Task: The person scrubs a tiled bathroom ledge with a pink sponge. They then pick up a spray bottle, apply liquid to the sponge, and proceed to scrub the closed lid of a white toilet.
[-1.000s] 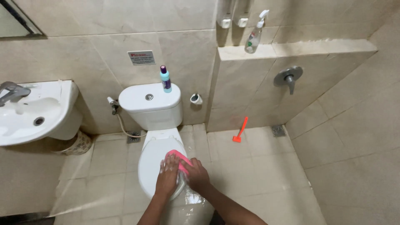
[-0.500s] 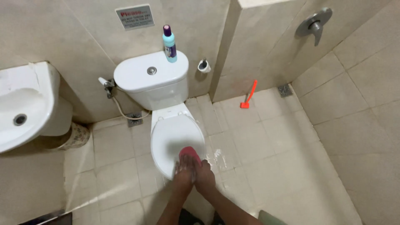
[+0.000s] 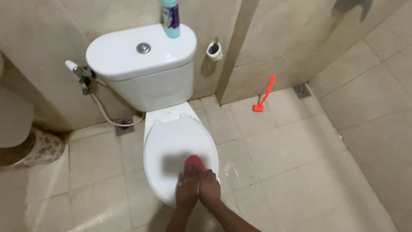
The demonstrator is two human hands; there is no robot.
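On the far left a patterned bin (image 3: 40,148) sits on the floor, with a hose (image 3: 107,116) looping from a wall valve toward a small floor drain (image 3: 125,126). Next comes the cistern (image 3: 141,64), a blue-capped bottle (image 3: 171,17) standing on its top right. Below it lies the closed toilet lid (image 3: 171,141), wet and shiny. Both hands press side by side on the lid's front edge: the left hand (image 3: 187,189) flat with fingers together, the right hand (image 3: 209,189) touching it, both bearing down on a pink sponge (image 3: 194,162) whose tip shows just beyond the fingertips. Neither hand grips; they lie flat over the sponge. This looks like the scrubbing stage, with the near part of the lid being worked. A further stroke would call for steady downward pressure, since the wet lid looks slippery. Right of the bowl, water glints on the tiles (image 3: 274,172), and an orange brush (image 3: 264,96) leans against the wall.
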